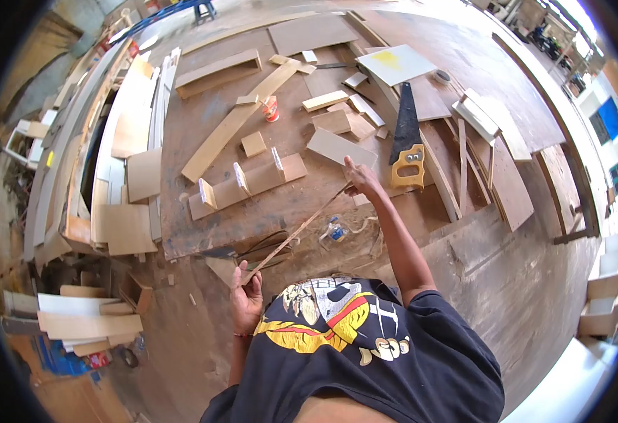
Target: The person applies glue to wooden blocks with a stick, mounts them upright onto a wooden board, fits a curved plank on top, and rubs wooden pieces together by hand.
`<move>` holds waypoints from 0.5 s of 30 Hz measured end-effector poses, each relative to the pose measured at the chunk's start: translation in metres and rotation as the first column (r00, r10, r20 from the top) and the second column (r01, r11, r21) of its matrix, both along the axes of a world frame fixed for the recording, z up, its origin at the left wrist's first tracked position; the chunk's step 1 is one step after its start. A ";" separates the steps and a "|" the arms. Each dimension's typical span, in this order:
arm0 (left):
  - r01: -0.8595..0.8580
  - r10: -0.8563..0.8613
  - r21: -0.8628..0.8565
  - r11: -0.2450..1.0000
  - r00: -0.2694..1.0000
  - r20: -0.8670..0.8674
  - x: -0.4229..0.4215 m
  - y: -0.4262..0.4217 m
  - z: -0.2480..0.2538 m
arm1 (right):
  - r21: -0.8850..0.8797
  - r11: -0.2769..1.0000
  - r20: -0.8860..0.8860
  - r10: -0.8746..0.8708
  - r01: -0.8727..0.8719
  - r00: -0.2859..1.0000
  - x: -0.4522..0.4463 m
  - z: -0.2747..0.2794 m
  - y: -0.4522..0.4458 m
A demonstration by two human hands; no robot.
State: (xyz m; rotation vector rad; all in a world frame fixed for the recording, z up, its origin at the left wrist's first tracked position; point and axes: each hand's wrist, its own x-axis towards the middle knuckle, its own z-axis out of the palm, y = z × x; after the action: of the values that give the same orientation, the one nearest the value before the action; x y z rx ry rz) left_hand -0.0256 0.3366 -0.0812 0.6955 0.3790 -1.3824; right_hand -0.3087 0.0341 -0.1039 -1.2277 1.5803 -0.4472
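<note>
A thin brown wooden strip [296, 233] runs slantwise between my two hands, in front of my chest. Its lower end is pinched by my left hand [247, 295], close to my shirt. The upper end sits in my right hand [362, 179], whose fingers are closed on it over the workbench's near edge. Just beyond the right hand lies a flat grey-brown board [340, 146]. To that hand's right rests a handsaw [407, 134] with a black blade and a yellow wooden handle. Left of it is a board with upright pieces [249, 187].
The wooden workbench [203, 236] carries a long plank [228, 134], a red-and-white cup [271, 108], a small block [254, 144] and a white panel with a yellow stain [395, 65]. Stacked boards [134, 169] stand at the left. More offcuts [90, 317] lie on the floor.
</note>
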 end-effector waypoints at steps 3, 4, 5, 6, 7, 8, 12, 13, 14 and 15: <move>-0.038 0.039 -0.026 0.999 0.999 0.013 -0.018 0.000 -0.004 | -0.022 0.996 -0.015 0.081 -0.082 0.997 0.001 -0.002 -0.012; -0.061 0.062 -0.021 0.998 0.998 0.015 -0.030 -0.002 0.008 | -0.045 0.994 -0.023 0.101 -0.102 0.995 0.001 -0.001 -0.014; -0.031 0.037 -0.050 0.998 0.991 0.127 -0.042 -0.005 0.021 | -0.038 0.991 -0.020 0.125 -0.126 0.992 0.001 0.000 -0.018; 0.003 0.015 -0.072 0.997 0.971 0.239 -0.053 -0.006 0.029 | -0.059 0.983 -0.086 0.167 -0.172 0.982 0.002 0.004 -0.023; -0.020 0.035 -0.066 0.998 0.970 0.241 -0.062 -0.002 0.029 | -0.078 0.973 -0.155 0.205 -0.219 0.966 0.003 0.008 -0.026; 0.048 0.005 -0.114 0.992 0.904 0.427 -0.071 0.001 0.028 | -0.109 0.975 -0.145 0.179 -0.195 0.973 0.005 0.012 -0.025; 0.209 -0.295 0.216 0.954 0.519 0.802 -0.080 0.002 0.045 | -0.213 0.917 -0.281 0.272 -0.337 0.920 0.013 0.008 -0.042; 0.261 -0.512 0.444 0.857 0.338 0.790 -0.080 0.005 0.046 | -0.178 0.907 -0.313 0.316 -0.382 0.895 0.016 0.011 -0.043; 0.204 -0.546 0.507 0.838 0.295 0.784 -0.084 0.005 0.046 | -0.143 0.895 -0.343 0.356 -0.423 0.869 0.018 0.014 -0.044; 0.191 -0.536 0.501 0.844 0.298 0.789 -0.086 0.006 0.048 | -0.151 0.888 -0.342 0.365 -0.434 0.866 0.020 0.017 -0.042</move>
State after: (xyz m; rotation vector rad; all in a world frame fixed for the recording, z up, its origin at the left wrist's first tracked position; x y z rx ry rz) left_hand -0.1116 0.3422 -0.0334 1.8146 -0.5454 -1.1207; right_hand -0.2892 -0.0081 -0.0868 -1.8282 1.4943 -0.1689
